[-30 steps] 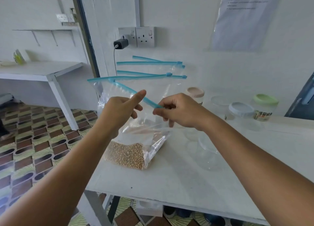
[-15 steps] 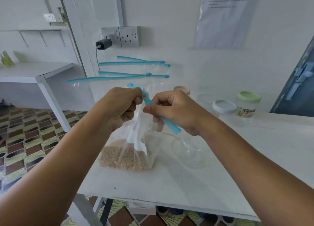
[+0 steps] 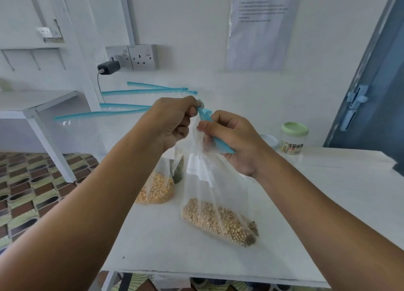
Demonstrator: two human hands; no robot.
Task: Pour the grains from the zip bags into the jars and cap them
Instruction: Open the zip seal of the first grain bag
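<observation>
Soybeans (image 3: pixel 220 220), small, round and tan, filled the bottom of a clear zip bag (image 3: pixel 209 181) whose sagging base rested on the white bench (image 3: pixel 328 192) near its front edge. The left hand (image 3: pixel 172 122) pinched the top corner of the bag's blue zip strip (image 3: pixel 215 133) with fingers curled, and the right hand (image 3: pixel 236 140) gripped the same strip just below, thumb and fingers closed round it, so the thin film hung pulled taut between hands and bench. A white label patch on the bag carried nothing readable. Just behind, toward the bench's left edge, stood a second clear bag of yellow corn kernels (image 3: pixel 156 190), with something dark green beside it that could not be identified. At the bench's back edge, a clear plastic jar with a pale green lid (image 3: pixel 294 137) bore a colourful label too blurred to read; a white lid (image 3: pixel 270 141) showed beside it. More blue zip strips (image 3: pixel 150 91) rose behind the hands. A printed sheet (image 3: pixel 260 26) on the wall was illegible. Bare bench surface lay open to the right.
</observation>
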